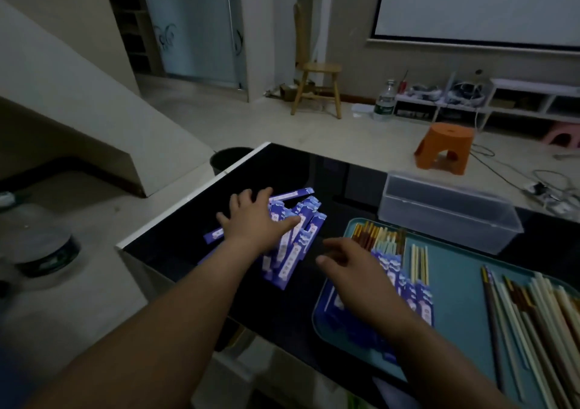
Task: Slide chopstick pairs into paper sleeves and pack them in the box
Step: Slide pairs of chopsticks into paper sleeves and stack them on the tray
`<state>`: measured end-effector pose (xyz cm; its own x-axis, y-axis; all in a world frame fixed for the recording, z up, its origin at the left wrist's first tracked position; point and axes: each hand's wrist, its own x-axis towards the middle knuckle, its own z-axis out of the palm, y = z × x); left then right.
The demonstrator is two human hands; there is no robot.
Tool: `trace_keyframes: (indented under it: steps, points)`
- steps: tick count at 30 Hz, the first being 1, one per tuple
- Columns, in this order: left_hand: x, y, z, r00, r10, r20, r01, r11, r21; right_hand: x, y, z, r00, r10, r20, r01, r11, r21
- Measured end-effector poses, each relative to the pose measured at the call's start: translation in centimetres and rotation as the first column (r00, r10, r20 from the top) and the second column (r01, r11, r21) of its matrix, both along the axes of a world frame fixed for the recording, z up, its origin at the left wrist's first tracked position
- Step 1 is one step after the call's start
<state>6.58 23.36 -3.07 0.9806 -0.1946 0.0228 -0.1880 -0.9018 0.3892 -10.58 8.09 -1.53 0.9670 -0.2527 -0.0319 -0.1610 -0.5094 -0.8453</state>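
- Empty paper sleeves (298,236): blue, loose heap on the black table (314,170), just left of the teal tray (455,283).
- My left hand (255,220): on top of that heap, fingers splayed and flat, pressing not pinching; nothing gripped.
- My right hand (361,273): over the tray's left edge, fingers loose and slightly bent, holding nothing I can see. Can't tell if it touches what's under it.
- Sleeved pairs (411,292): row in the tray's left part, chopstick tips poking out at the far end, partly under my right hand.
- Bare chopsticks (533,308): bundle in the tray's right part; a few pale ones (419,264) lie mid-tray, beside the sleeved row.
- Clear box (445,211): just beyond the tray's far edge, open top; I see nothing in it.
- Step, my read: sleeving is in hand, I'm going for one sleeve off the heap; packing not started.
- Next move needs: left fingers to separate a single sleeve, open end toward the tray; right hand to take a matched pair from the tray and align the tips.
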Motion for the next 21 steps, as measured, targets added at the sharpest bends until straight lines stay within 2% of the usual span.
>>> trace_keyframes:
  steps: [2, 7, 9, 12, 16, 21]
  points:
    - [1.4, -0.3, -1.1, 0.998, -0.008, -0.068, 0.008, 1.000, 0.002, 0.0, 0.1, -0.4, 1.000, 0.016, -0.013, -0.017, 1.000, -0.023]
    - [5.2, -2.0, -2.6, 0.992, -0.038, -0.116, 0.040, 0.999, 0.019, 0.3, -1.8, -1.0, 0.997, -0.010, -0.070, 0.003, 0.996, -0.093]
    - [7.0, -3.2, -2.5, 0.997, -0.051, -0.061, 0.053, 0.998, 0.024, 0.3, -2.5, -1.2, 0.997, -0.033, -0.068, 0.026, 0.995, -0.093]
    - [9.6, -5.9, -1.5, 0.996, -0.085, -0.008, 0.085, 0.989, 0.120, 0.5, -3.3, -1.6, 0.997, -0.042, -0.072, 0.033, 0.993, -0.114]
    - [11.1, -8.3, -1.0, 0.984, -0.080, -0.156, 0.121, 0.954, 0.274, 1.6, -3.3, -1.8, 0.997, -0.038, -0.061, 0.031, 0.993, -0.118]
    - [11.4, -8.7, -1.4, 0.983, -0.169, -0.066, 0.181, 0.911, 0.369, 3.4, -1.9, -2.0, 0.999, -0.013, -0.029, 0.011, 0.998, -0.065]
